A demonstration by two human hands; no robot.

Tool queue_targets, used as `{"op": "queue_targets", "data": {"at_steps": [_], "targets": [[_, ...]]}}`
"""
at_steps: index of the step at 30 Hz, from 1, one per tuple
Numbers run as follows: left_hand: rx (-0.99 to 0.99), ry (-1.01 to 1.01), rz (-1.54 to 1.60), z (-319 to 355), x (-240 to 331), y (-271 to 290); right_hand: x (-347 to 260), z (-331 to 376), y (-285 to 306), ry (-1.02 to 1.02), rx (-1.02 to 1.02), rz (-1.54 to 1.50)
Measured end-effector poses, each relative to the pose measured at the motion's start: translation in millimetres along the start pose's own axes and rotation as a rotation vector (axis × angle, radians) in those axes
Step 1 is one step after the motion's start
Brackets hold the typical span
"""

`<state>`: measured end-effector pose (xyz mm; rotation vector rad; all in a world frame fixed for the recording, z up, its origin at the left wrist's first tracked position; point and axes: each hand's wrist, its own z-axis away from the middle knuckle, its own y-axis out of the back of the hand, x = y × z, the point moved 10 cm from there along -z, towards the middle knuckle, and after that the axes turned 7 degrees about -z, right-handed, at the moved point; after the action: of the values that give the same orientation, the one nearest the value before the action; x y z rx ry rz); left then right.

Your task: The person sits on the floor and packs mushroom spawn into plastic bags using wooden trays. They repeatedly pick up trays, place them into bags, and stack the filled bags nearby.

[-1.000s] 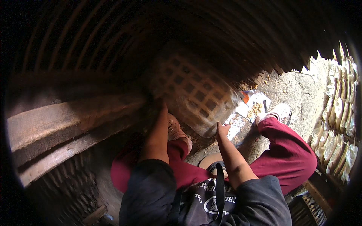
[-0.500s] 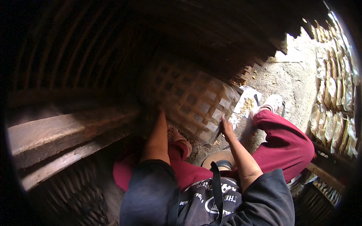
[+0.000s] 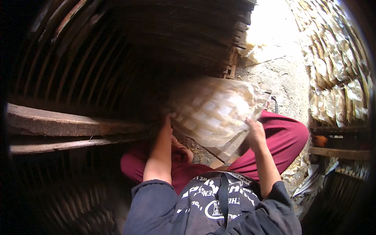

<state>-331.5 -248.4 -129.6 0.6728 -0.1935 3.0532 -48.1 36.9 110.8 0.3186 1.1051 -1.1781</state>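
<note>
Gleaming, crinkled, translucent sheet (image 3: 215,111), faintly checkered

Bare lane at right of centre, crowded left side
From my remote seat I see room over the concrete floor (image 3: 290,80), between the dark slatted stack (image 3: 192,39) at upper centre and the rows of packets (image 3: 335,47) at upper right. The wooden beam (image 3: 70,121) juts from the left edge toward the left hand (image 3: 168,116), limiting sideways room. The plastic-covered panel (image 3: 215,107) fills mid-frame; the maroon trouser leg (image 3: 288,137) obstructs beside the right hand (image 3: 255,131).
</note>
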Motion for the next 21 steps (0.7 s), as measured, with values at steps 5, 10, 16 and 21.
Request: {"op": "queue_targets", "data": {"at_steps": [5,10,16,21], "targets": [[-0.148,0.078,-0.407,75,-41,-79,-78,71,63,0.07,0.277,0.076],[-0.53,0.103,-0.323,89,-97,-157,-108,99,136,0.242,0.301,-0.132],[-0.779,-0.04,-0.26,182,-103,-265,-161,169,230,0.465,0.489,-0.195],[-1.129,-0.073,-0.133,286,-105,-346,-199,262,267,0.602,0.62,-0.071]]}}
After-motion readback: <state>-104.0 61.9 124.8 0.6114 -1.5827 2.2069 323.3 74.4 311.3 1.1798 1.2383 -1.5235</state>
